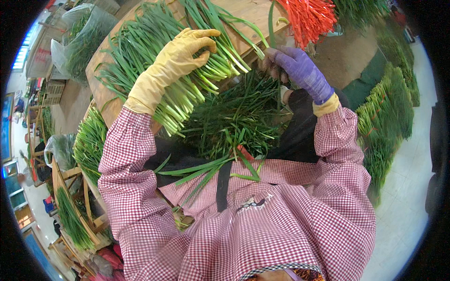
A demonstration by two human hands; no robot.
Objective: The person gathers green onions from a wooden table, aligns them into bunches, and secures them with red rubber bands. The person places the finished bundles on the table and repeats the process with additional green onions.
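Green leafy stalks with pale ends, like garlic chives [140, 45], lie spread over a round-edged wooden table [102, 70], their pale ends past its near edge. My left hand [182, 52], in a yellow rubber glove, rests over them with its fingers curled and apart; whether it grips any is hidden. At the table's right edge my right hand [288, 65], in a purple knit glove over a yellow one, pinches a few green stalks [260, 51] at their pale ends. Loose leaves [235, 116] are heaped below, between my legs, and some lie on my checked apron.
Red plastic ties [309, 21] hang at the table's far right. Tied bundles of green stalks [383, 116] stand on the floor at right. More stalks [91, 144] stand at left, near a wooden rack [70, 207]. A clear plastic bag of greens [84, 38] is at upper left.
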